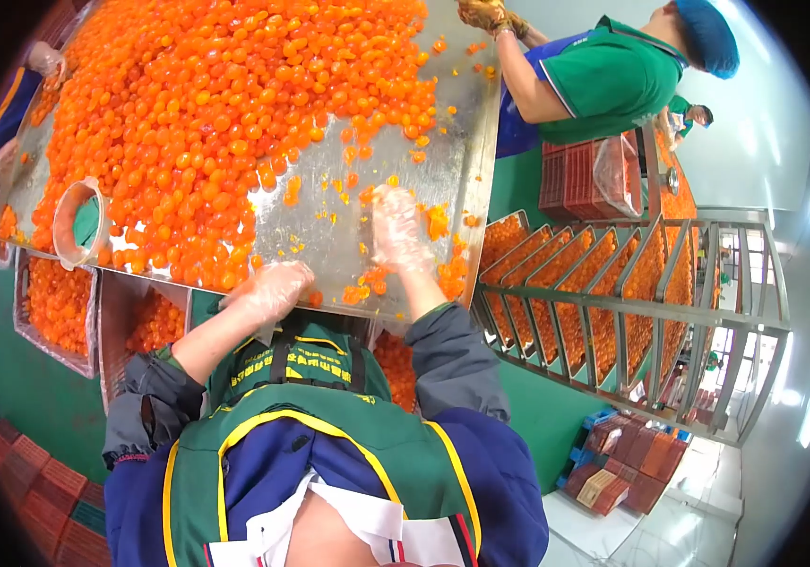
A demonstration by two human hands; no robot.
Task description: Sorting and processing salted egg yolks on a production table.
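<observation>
A thick heap of shiny orange balls, which look like egg yolks [213, 113], covers much of a metal table [299, 191]. My left hand [274, 289], in a clear plastic glove, is at the table's near edge beside the heap; whether its fingers hold anything is hidden. Farther right, my right hand [398, 227], gloved alike, reaches over the metal surface with its fingertips near a few yolks and broken orange bits. Its grip is not clear. A round plastic ring [63, 223] surrounds an opening at the table's near left edge.
Lined crates of orange yolks [58, 305] stand below the near edge. A metal rack with filled trays [589, 298] is at the right. A co-worker in a green shirt [610, 85] stands at the table's right side; another's gloved hands [47, 60] are at its left. Red crates [582, 177] stand behind.
</observation>
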